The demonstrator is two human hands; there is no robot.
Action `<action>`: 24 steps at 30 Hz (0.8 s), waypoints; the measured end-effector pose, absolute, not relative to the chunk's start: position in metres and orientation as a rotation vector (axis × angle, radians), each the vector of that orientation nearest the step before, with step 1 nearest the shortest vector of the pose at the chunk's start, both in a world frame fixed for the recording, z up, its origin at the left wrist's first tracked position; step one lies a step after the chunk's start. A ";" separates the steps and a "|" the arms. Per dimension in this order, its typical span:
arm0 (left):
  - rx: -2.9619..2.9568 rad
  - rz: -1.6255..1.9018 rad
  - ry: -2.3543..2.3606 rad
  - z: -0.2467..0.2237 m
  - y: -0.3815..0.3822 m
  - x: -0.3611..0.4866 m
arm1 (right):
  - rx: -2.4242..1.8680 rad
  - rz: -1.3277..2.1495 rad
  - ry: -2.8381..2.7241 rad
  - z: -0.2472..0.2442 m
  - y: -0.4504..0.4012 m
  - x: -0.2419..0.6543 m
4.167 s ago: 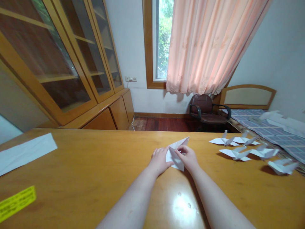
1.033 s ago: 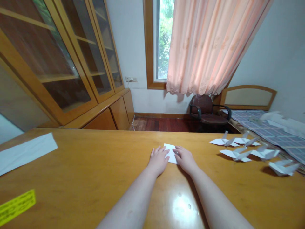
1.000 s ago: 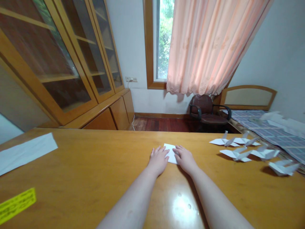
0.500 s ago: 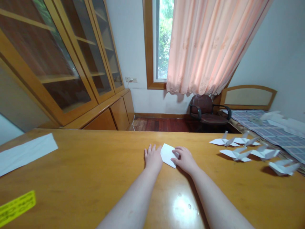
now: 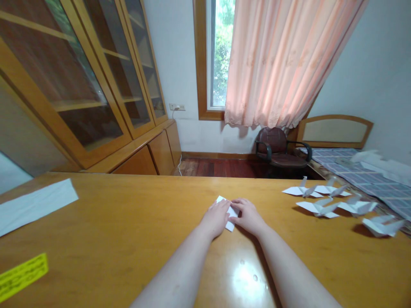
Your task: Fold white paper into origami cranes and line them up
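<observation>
A small piece of folded white paper [image 5: 233,211] lies on the wooden table, partly hidden under my hands. My left hand [image 5: 218,217] rests flat over its left part, fingers stretched towards the far right. Against the right edge is my right hand [image 5: 248,217], its thumb and forefinger curled onto the paper with a small gap between them. Off to the right stand several folded paper cranes [image 5: 317,208] with spread wings, the nearest crane [image 5: 380,226] close to the table's right side.
A long white paper strip [image 5: 38,205] lies at the table's left, with a yellow label [image 5: 24,276] nearer me. Beyond the far table edge [image 5: 154,176] stand a glass-fronted cabinet [image 5: 128,132], an office chair [image 5: 274,143] and a bed [image 5: 369,164].
My left hand has moved right, from beside the paper onto it. The paper now shows as a narrower shape. My right hand has hardly moved.
</observation>
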State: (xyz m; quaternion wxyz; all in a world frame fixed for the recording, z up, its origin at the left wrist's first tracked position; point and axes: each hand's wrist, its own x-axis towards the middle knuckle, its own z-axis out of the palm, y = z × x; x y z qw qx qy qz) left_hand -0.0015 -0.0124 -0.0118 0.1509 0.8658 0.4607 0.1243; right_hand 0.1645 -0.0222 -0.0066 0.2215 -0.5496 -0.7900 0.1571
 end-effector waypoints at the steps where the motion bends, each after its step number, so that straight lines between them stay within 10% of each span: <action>1: 2.495 0.341 1.341 -0.013 -0.012 -0.002 | -1.525 0.429 -2.190 -0.007 -0.022 0.164; 24: 2.470 0.209 1.657 -0.026 -0.011 -0.004 | -1.645 0.396 -2.181 -0.015 -0.017 0.166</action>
